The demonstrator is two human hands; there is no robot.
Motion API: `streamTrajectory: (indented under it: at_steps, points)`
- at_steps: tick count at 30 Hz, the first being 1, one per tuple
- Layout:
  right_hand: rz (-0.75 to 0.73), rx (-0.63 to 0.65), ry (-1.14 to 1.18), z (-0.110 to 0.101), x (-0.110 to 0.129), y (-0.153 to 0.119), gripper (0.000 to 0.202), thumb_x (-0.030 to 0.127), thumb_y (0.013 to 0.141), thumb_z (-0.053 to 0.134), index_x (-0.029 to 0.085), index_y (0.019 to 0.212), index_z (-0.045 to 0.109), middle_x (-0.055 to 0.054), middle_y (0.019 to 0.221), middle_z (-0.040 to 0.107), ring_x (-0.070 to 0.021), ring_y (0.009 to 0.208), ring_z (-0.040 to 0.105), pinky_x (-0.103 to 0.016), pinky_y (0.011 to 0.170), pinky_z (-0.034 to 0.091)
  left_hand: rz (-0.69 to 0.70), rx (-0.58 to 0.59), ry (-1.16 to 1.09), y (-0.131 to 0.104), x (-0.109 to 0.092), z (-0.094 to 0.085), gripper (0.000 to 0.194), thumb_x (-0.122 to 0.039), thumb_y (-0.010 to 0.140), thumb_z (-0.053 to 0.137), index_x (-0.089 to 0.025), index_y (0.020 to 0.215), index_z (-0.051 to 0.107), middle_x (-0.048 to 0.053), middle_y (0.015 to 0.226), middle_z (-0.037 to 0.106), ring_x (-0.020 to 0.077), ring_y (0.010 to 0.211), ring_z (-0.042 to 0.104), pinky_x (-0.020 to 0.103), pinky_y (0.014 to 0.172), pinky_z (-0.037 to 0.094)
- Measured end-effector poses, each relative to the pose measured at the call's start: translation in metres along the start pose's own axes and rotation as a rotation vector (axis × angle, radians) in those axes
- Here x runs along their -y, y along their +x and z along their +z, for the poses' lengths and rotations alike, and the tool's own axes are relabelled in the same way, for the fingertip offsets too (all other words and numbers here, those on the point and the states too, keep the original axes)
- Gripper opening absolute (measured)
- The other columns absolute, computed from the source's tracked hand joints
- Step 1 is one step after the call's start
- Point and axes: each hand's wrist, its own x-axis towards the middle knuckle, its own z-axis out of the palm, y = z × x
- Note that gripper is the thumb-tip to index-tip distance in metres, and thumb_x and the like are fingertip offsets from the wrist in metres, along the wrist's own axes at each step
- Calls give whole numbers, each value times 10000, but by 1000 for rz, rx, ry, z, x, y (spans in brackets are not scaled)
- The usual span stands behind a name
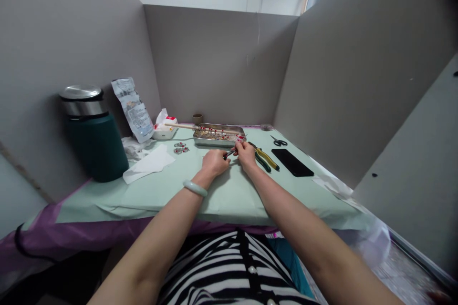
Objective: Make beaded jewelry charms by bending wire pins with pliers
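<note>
My left hand [215, 162], below which a pale green bangle circles the wrist, is closed on a small dark tool [230, 153]. Close beside it on the right, my right hand [245, 154] has its fingers pinched together at the tool's other end; what they hold is too small to make out. Just behind both hands is a metal tray [214, 142] of red and gold beaded pieces, with a thin stick across it. Several red and silver ornaments [181, 148] lie on the green cloth to the left.
Right of my hands lie pliers [266, 158] with yellow and green handles, scissors [279, 141] and a black phone [292, 162]. On the left stand a dark green flask [95, 145], a silvery pouch [133, 110], a tissue pack [165, 128] and white paper [150, 163]. Grey panels [222, 66] enclose the table.
</note>
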Motion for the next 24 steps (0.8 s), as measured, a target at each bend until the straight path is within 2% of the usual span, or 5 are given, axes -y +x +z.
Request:
streamTrajectory:
  at_steps: [5,11,17,20,24]
  points:
    - [49,10,49,0,1,-1,279,429,774,548,172,668,528,-68,722,698,-109,470,560,-174,340,364,-2,-1,17,-2,-2,-1,298,-377,784,563,-246,996,725,98,960,715,236,882,628,284,703,410]
    - [66,76,114,-4,5,-1,262,429,793,534,188,698,496,-50,734,704,-98,471,552,-167,338,358,-23,-2,9,-2,-3,-5,307,-398,786,565,-255,1009,721,87,969,717,234,892,625,284,711,416]
    - [-138,50,-152,-4,-1,-3,237,381,810,511,204,654,488,4,645,668,-103,446,550,-221,484,419,26,-27,102,-2,1,-3,286,-369,786,557,-249,986,722,94,935,710,247,887,626,298,725,423]
    - [-154,15,-233,-3,-3,-3,254,389,820,490,213,637,487,30,552,610,-113,423,538,-234,510,409,63,-53,135,-3,1,-2,269,-338,795,539,-256,976,721,89,975,702,244,903,624,299,735,426]
    - [-179,-3,-309,-3,-2,-4,258,401,822,474,227,631,486,43,465,535,-143,437,537,-253,520,392,56,-26,132,-3,-1,-3,264,-351,789,552,-265,970,725,84,944,708,245,905,625,296,735,427]
